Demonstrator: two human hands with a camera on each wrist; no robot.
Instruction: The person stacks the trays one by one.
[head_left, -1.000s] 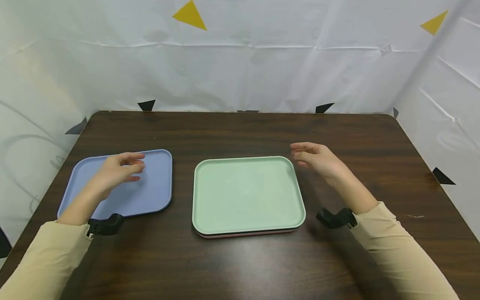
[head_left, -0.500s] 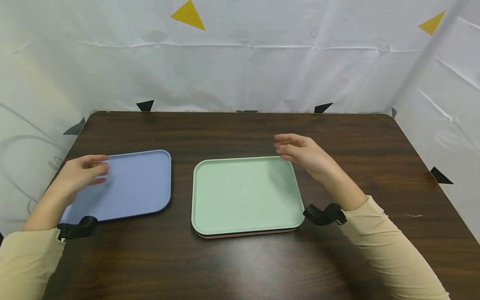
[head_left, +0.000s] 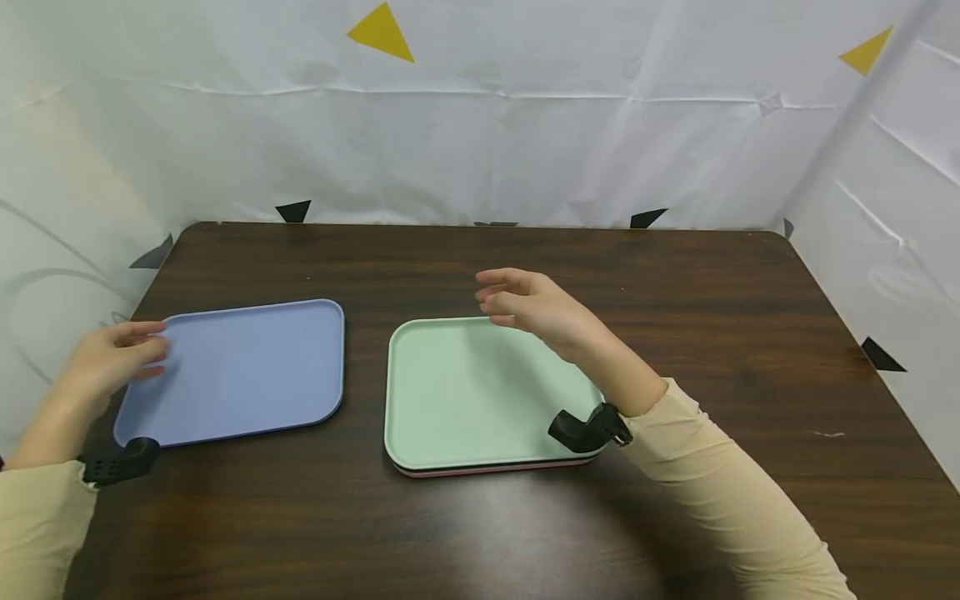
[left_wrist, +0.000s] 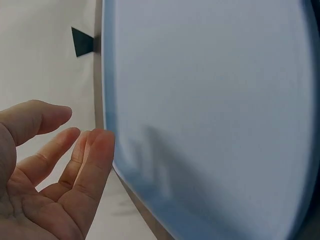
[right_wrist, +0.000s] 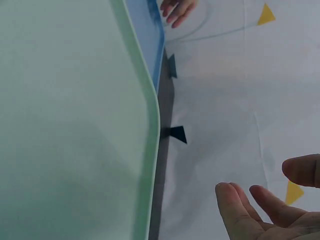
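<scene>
Now your left hand (head_left: 112, 360) sits at the left edge of the flat, pale blue plastic tray with rounded corners (head_left: 247, 367), which lies on the dark brown wooden counter (head_left: 480, 517) towards its left side. The fingers (left_wrist: 92, 160) are relaxed and nearly straight, gripping nothing; in the left wrist view the fingertips are right at the tray's rim (left_wrist: 107, 100), and you cannot tell from either view whether they actually touch it.

Your right hand (head_left: 536, 307) hovers above the far edge of the mint green rectangular plastic tray (head_left: 465, 400), palm turned to the left, fingers loosely extended and holding nothing. The right wrist view shows those fingers (right_wrist: 235, 205) apart from the green tray's raised rim (right_wrist: 150, 130), with no contact between them.

The green tray lies at the middle of the counter, just beside the blue one with a strip of bare wood between them. It rests on top of a stack: a dark edge and a pinkish tray edge (head_left: 487, 470) peek out beneath its near side.

Both forearms wear beige sleeves (head_left: 720, 492), each with a black wrist mount (head_left: 583, 429) at the cuff. A white sheet backdrop (head_left: 480, 142) marked with yellow triangles (head_left: 381, 33) and small black triangles surrounds the counter.
</scene>
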